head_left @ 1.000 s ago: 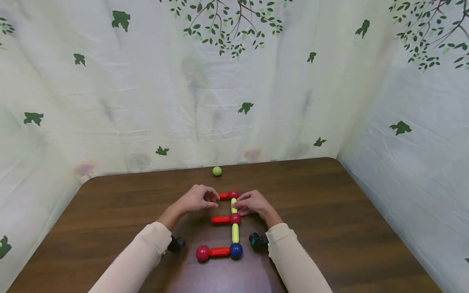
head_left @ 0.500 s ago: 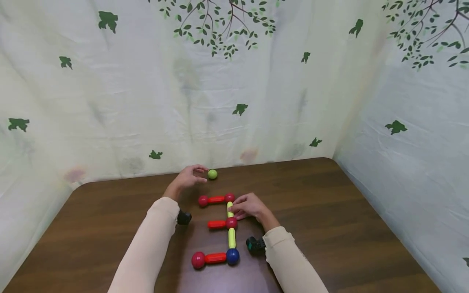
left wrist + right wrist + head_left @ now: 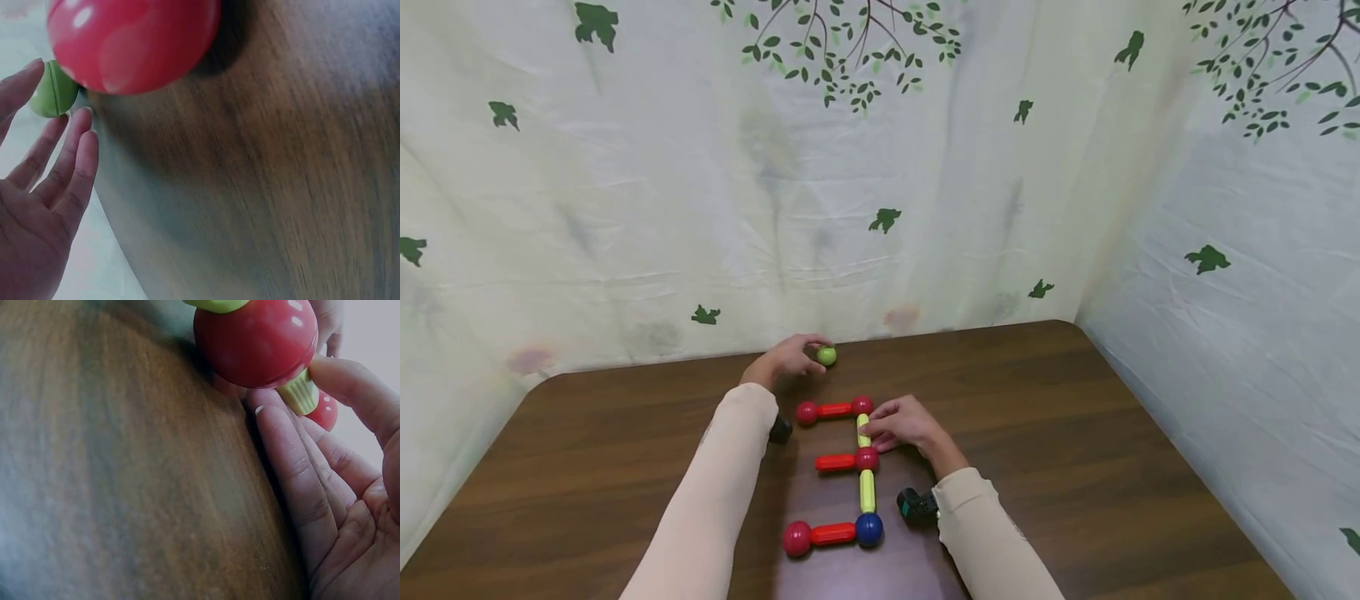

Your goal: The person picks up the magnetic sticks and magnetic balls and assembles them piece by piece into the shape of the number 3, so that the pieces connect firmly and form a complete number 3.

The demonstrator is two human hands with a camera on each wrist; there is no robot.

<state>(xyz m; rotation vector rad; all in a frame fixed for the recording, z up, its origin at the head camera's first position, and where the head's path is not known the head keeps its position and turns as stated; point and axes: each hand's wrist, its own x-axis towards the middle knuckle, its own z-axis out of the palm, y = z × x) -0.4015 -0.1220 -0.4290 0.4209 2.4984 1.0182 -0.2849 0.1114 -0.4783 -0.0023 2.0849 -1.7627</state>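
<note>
A construction of magnetic-toy-like sticks and balls lies on the table. My right hand [image 3: 904, 423] pinches its upper yellow stick [image 3: 300, 394] between thumb and fingers, beside the middle red ball [image 3: 867, 458]. At the table's far edge my left hand [image 3: 790, 358] reaches to a green ball [image 3: 826, 356]. In the left wrist view the thumb and fairly straight fingers are spread on either side of that ball [image 3: 53, 90], fingertips right at its surface. Red sticks, such as the middle one [image 3: 835, 462], branch left; a blue ball [image 3: 869, 529] sits at the near corner.
The far red stick [image 3: 834, 410] ends in a red ball [image 3: 807, 413], just below the left forearm's reach. Another red ball [image 3: 797, 539] ends the near row. A printed cloth backdrop [image 3: 820, 250] hangs right behind the wooden table [image 3: 1037, 400].
My left hand has left the far red stick's end, where a red ball now shows, and moved up to the green ball. The right hand keeps its pinch on the yellow stick.
</note>
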